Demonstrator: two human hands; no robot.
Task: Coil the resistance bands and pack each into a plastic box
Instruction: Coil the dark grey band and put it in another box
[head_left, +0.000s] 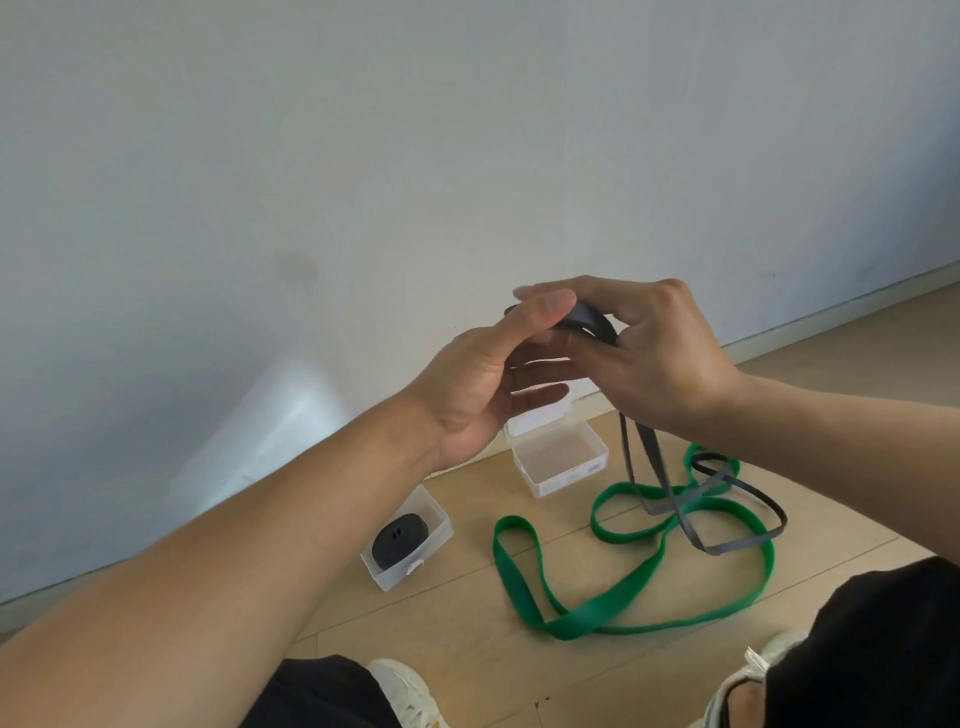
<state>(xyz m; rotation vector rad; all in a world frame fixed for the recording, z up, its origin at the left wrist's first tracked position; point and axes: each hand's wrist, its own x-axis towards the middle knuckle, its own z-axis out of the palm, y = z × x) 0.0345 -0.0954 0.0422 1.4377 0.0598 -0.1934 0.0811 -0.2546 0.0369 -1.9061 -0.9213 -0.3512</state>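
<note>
Both hands are raised in front of the wall and hold a dark grey resistance band (670, 499). My left hand (488, 379) pinches its small coiled end between thumb and fingers. My right hand (660, 348) grips the same coil from the right. The rest of the grey band hangs down to the floor and lies across a long green band (613, 613) spread in loops. An open clear plastic box (563, 462) stands empty below my hands. A second clear box (431, 540) to the left holds a coiled black band (400, 538).
The wooden floor (467, 603) meets a white wall (363, 156) along a skirting line. My knees in black trousers (883, 649) and white shoes (410, 691) fill the lower edge of the view.
</note>
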